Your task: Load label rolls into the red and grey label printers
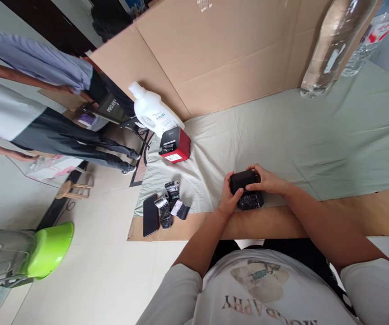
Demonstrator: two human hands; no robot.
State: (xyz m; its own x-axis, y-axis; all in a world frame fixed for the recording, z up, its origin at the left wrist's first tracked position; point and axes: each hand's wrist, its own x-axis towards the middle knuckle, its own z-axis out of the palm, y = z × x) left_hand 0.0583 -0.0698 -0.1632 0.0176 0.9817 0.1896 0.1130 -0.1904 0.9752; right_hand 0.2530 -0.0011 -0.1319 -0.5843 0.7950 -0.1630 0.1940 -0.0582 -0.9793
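Both hands grip a small black box (243,180) with rounded edges, near the front of the cloth-covered table. My left hand (230,197) wraps its left side, with the thumb along the lower edge. My right hand (265,179) curls around the right side, its thumb on the near face. Just below the box, touching or nearly touching it, is a glossy black piece (250,201) that looks wrapped in shiny film; whether the two are joined I cannot tell.
Left on the table are a phone (151,215), black rolls (172,192), a red-and-black box (180,146) and a white jug (155,110). A cardboard panel (228,54) stands behind, with a plastic bottle (333,49) at right. Two people stand at left.
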